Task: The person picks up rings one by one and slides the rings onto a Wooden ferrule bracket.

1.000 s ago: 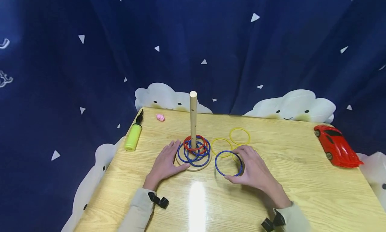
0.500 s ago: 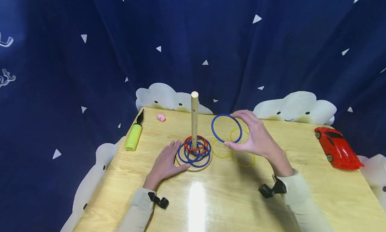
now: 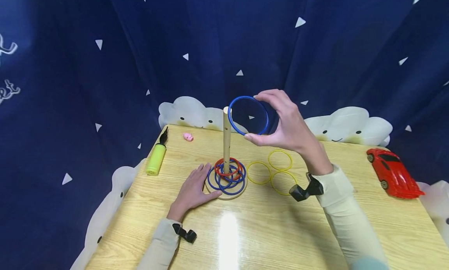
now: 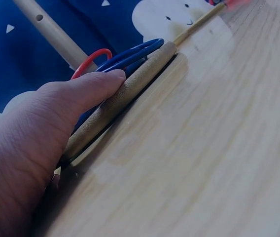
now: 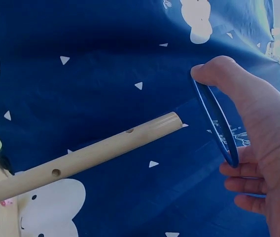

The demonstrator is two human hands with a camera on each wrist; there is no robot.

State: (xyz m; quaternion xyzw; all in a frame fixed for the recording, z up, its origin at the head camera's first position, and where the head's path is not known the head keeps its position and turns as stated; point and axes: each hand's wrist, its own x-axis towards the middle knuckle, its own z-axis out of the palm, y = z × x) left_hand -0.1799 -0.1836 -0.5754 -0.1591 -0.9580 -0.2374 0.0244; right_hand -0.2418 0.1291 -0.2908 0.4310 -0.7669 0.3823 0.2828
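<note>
My right hand (image 3: 287, 124) holds a blue ring (image 3: 267, 116) upright between thumb and fingertips, raised above the table. The ring's left edge overlaps the top of a wooden peg (image 3: 227, 141) in the head view. In the right wrist view, the ring (image 5: 233, 160) stands beside the peg's tip, a gap between them. The peg rises from a round wooden base (image 3: 224, 197), where red rings (image 3: 215, 167) and several blue rings (image 3: 234, 194) lie around it. My left hand (image 3: 193, 192) rests at the base with straight fingers along its left side, thumb (image 4: 98, 84) over the rim.
Three yellow rings (image 3: 258, 162) lie on the table right of the base. A red toy car (image 3: 394, 172) stands at the far right. A yellow-green hand pump (image 3: 156, 159) and a small pink pig (image 3: 188, 136) are at the back left. Behind the table hangs a blue curtain (image 3: 210, 36).
My right hand has lifted the blue ring from near the yellow rings, up and leftward to the height of the peg's top. The left hand has stayed at the base.
</note>
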